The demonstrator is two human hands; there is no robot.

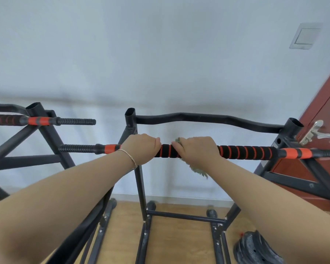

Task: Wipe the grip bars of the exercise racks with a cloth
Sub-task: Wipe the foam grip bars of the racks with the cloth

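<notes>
Cloth (198,170) sits wrapped on the bar (246,151) at centre, clamped under my right grip (196,149); left grip (141,148) grasps the bar bare, just at its 9 o'clock. Wiping looks midway: the 3 o'clock stretch and the other rack's bar (8,120) remain, I judge

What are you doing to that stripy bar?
A person is cleaning an exercise rack. Their right hand holds a green cloth around the black-and-orange grip bar, and their left hand grips the same bar just beside it. Another rack stands off to the left.
</notes>
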